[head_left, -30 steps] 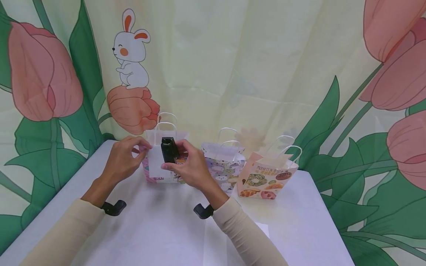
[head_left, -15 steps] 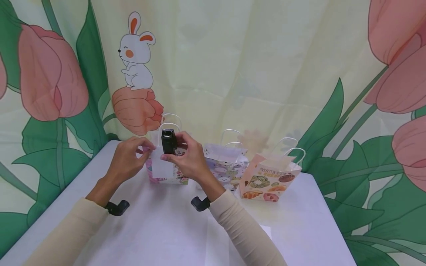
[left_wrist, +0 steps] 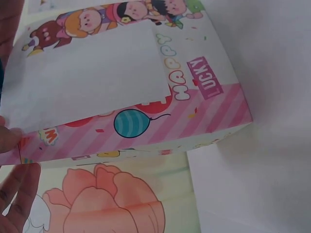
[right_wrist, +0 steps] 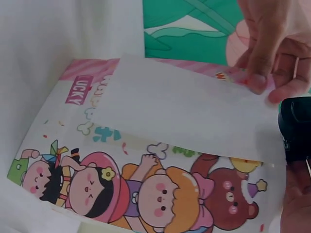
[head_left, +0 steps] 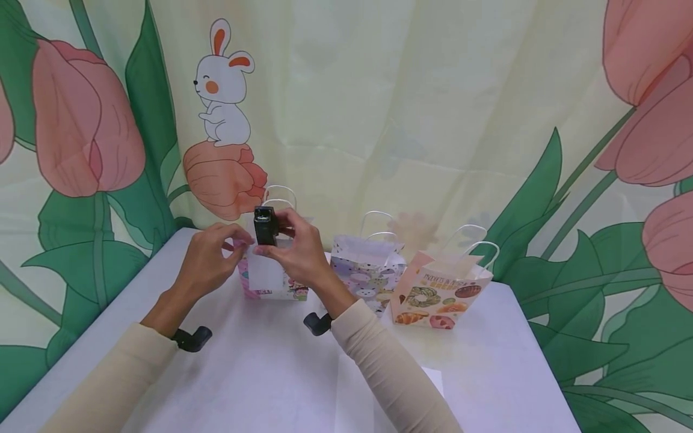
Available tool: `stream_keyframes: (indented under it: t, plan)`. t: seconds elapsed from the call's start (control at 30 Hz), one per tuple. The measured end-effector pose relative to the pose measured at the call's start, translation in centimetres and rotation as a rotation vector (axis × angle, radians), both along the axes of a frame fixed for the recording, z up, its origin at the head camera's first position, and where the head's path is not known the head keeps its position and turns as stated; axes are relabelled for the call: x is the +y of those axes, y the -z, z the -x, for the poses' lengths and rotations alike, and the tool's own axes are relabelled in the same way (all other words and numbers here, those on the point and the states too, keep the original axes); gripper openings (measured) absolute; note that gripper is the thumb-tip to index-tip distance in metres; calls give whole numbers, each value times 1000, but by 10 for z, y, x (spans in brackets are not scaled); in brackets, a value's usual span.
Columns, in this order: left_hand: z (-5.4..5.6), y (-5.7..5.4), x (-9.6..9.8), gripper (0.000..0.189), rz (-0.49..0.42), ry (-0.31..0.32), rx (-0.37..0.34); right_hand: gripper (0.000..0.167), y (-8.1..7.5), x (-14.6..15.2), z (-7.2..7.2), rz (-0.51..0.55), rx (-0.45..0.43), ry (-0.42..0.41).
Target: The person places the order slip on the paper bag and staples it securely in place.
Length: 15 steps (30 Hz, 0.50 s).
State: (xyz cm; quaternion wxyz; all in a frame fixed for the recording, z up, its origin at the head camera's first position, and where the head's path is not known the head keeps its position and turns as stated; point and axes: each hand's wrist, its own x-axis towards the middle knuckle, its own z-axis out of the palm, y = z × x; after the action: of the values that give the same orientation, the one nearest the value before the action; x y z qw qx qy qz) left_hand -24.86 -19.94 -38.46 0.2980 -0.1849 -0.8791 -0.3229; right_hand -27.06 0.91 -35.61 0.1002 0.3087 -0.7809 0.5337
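Observation:
A pink-and-white paper gift bag [head_left: 298, 293] with cartoon children stands at the table's back left. A blank white sheet of paper [head_left: 265, 273] lies against its front. My left hand [head_left: 211, 258] pinches the sheet and the bag's upper left edge; in the left wrist view its thumb [left_wrist: 8, 141] is on the front and fingers are behind. My right hand [head_left: 298, 249] grips a black stapler [head_left: 265, 225] upright at the bag's top edge, just right of the left fingertips. In the right wrist view the stapler [right_wrist: 295, 126] overlaps the sheet's end; its jaws are mostly hidden.
Right of this bag stand a lilac animal-print gift bag [head_left: 368, 279] and a peach bread-print gift bag [head_left: 438, 297], both with white handles. More white paper [head_left: 354, 397] lies on the white table [head_left: 243, 373] near the right forearm. A tulip-print curtain [head_left: 346, 90] hangs behind.
My right hand has moved left and slightly up with the stapler, closer to the left fingertips. My left hand keeps its pinch on the bag and sheet. The head view has shifted slightly.

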Motion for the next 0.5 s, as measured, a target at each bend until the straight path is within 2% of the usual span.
stream_keyframes:
  t: [0.5]
  plan:
    - [0, 0, 0, 17, -20, -2, 9, 63, 6, -4, 7, -104, -1, -28]
